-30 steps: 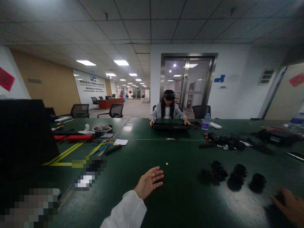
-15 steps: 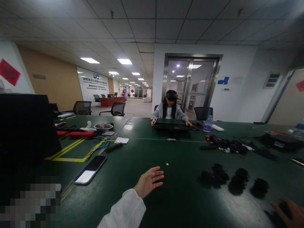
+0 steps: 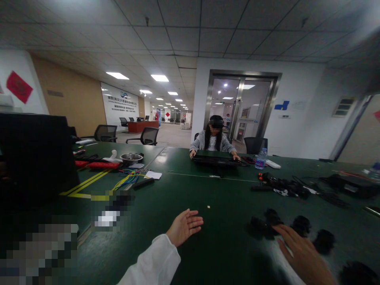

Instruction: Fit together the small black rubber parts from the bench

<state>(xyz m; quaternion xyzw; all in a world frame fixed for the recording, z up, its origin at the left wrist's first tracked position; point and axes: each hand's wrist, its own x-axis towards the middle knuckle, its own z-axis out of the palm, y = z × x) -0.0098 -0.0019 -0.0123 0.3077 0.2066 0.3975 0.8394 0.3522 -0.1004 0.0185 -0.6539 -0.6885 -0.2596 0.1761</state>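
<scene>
My left hand (image 3: 187, 227), in a white sleeve, is held above the green table with its palm turned up and fingers stretched out, holding nothing. My right hand (image 3: 303, 249) reaches in from the lower right, thumb apart from the fingers. Its fingertips are at a cluster of small black objects (image 3: 267, 221), whose kind I cannot make out; whether they touch is unclear. Beyond that hand stand two more black pieces, one in the middle (image 3: 301, 225) and one to the right (image 3: 324, 240). Another dark object (image 3: 359, 273) lies at the bottom right corner.
Across the green table (image 3: 190, 194) a person (image 3: 214, 136) wearing a headset grips a flat black panel (image 3: 218, 160). A water bottle (image 3: 261, 159) and tangled black cables (image 3: 285, 186) are at right. Coloured wires (image 3: 127, 180), a metal bowl (image 3: 131, 158) and a black screen (image 3: 35, 154) are at left.
My right hand has moved left and forward from the bottom right corner to the black cluster, leaving a dark object behind there. My left hand has hardly moved.
</scene>
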